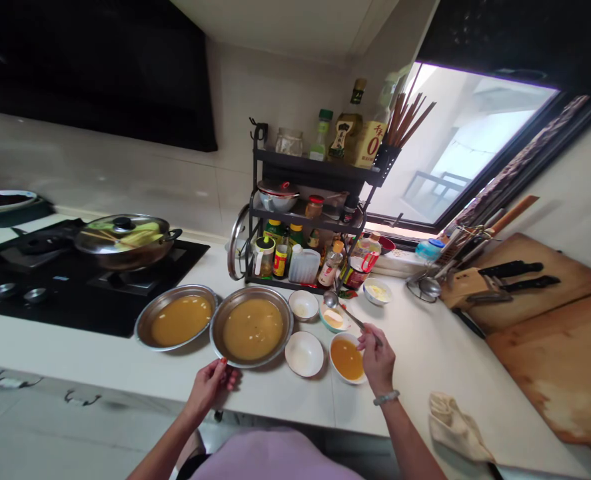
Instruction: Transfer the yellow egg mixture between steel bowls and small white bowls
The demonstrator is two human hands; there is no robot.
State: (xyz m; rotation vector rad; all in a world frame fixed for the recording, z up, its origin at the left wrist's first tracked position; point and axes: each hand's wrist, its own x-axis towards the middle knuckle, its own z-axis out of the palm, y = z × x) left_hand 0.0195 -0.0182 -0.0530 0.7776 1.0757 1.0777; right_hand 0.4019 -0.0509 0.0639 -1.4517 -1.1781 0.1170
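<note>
My right hand (378,360) is closed around the handle of a small metal ladle (348,312). The ladle's head is above a small bowl with a pale lump in it (333,327). Just under my right hand stands a white bowl of orange-brown liquid (346,361). My left hand (210,385) pinches the near rim of a round metal basin (214,343), thumb at the edge and fingers curled below. Yellowish-brown liquid with small pale bits fills its bottom. A second metal basin (142,333) with similar liquid sits to its left.
Two small white bowls (304,355) stand between basin and ladle. Behind is a black rack (305,217) of bottles and jars. A lidded pan (125,243) rests on the stove (105,313) at left. At right are a knife block (468,287), cutting boards (555,373) and a cloth (455,427).
</note>
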